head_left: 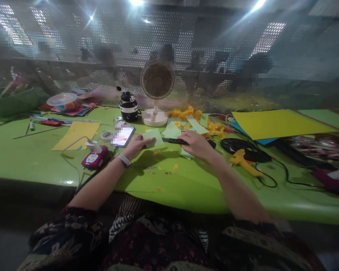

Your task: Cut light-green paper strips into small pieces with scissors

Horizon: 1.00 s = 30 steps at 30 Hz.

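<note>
My left hand (137, 145) pinches the near edge of a pale green paper piece (154, 137) lying on the green table (34, 158). My right hand (196, 145) is closed on the handle of a black tool (173, 141), probably scissors, whose blade points left toward that paper. More pale green paper pieces (172, 130) lie just behind the hands. A phone (122, 136) with a lit screen rests to the left of my left hand.
A small desk fan (157, 90) and a black-and-white jar (129, 107) stand behind. Yellow paper flowers (186, 113), a large yellow sheet (277, 123), a yellow glue gun (244, 162) with black cable, a pink device (95, 159), tape roll (106, 136), yellow paper (76, 134), pens (49, 121).
</note>
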Available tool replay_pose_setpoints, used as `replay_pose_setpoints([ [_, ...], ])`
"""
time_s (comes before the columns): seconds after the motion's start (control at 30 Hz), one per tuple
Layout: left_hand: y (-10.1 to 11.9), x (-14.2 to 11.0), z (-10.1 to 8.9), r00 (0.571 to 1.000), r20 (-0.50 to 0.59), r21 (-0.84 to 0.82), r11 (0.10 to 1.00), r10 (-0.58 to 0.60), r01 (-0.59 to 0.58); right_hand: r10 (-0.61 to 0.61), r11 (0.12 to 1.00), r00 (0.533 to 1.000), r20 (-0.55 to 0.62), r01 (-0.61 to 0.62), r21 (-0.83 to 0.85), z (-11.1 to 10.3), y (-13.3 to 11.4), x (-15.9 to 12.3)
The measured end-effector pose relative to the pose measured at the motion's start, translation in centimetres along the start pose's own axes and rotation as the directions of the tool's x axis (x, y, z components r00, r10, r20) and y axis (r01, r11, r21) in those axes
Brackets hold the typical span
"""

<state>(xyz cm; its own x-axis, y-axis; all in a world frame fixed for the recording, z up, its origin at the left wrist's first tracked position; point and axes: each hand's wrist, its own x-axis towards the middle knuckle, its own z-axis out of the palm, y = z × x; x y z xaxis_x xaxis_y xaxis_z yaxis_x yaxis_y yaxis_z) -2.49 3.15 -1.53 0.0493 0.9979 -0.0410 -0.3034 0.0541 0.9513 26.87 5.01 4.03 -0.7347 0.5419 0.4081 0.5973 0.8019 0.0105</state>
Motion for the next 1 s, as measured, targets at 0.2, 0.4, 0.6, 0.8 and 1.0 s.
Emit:
replay_pose_setpoints([
  [0.2, 0.3, -0.4, 0.6, 0.998, -0.029, -0.045, 0.998, -0.048, 0.047, -0.046, 0.999, 0.999, 0.009, 0.046, -0.029, 0.6, -0.3, 0.2],
  [0.4, 0.3, -0.8, 1.1, 0.997, 0.024, -0.091, 0.993, -0.071, 0.073, -0.08, 0.997, 0.997, -0.004, 0.08, -0.004, 0.9, -0.4, 0.3],
  [0.6, 0.0, -0.9, 1.5, 0.997, 0.035, -0.071, 0.995, -0.066, 0.068, -0.077, 0.996, 0.997, 0.017, 0.076, 0.039, 0.8, -0.8, 0.3],
  [0.8, -0.3, -0.6, 1.5, 1.0, 0.021, -0.048, 0.999, -0.004, 0.005, -0.059, 0.998, 0.998, 0.028, 0.058, 0.036, 0.4, -1.0, 0.3],
  [1.0, -0.2, -0.8, 1.5, 1.0, -0.004, -0.019, 1.0, 0.021, -0.021, -0.048, 0.998, 0.999, 0.017, 0.048, 0.036, 0.5, -1.0, 0.4],
])
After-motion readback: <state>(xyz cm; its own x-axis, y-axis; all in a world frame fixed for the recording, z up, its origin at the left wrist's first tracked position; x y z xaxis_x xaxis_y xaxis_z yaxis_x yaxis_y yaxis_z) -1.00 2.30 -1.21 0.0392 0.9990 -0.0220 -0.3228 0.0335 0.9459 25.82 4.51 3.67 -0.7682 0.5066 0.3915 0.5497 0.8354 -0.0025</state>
